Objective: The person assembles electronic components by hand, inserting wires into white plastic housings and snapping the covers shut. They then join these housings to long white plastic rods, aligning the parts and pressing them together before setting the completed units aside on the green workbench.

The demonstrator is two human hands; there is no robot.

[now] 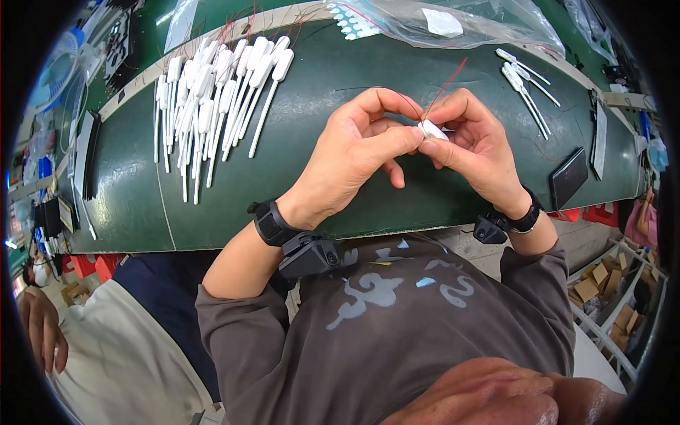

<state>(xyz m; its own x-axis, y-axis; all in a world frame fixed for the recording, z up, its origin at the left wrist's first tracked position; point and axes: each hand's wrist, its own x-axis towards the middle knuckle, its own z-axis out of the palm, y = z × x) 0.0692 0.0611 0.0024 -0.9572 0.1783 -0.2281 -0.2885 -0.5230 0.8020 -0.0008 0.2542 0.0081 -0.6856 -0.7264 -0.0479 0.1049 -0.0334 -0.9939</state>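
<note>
Over the green work table point(304, 191), a small white plastic piece point(434, 130) sits between my fingertips. A thin red wire point(448, 86) sticks up from it. My left hand point(365, 134) pinches its left side with thumb and forefinger, the other fingers curled loosely. From the other side my right hand point(471, 138) grips it between thumb and bent forefinger. My fingers cover much of the piece. Left of my hands lies a pile of white wands point(212, 92) with paddle-shaped heads, slim stems and thin red wires. A few similar wands point(520, 85) lie to the right.
A clear plastic bag point(467, 32) spreads along the far side, beside a blue-and-white patterned sheet point(352, 21). On the right lies a black flat device point(569, 177). Another person's hand point(42, 329) rests at the lower left. Shelving with small cardboard boxes point(602, 280) stands lower right.
</note>
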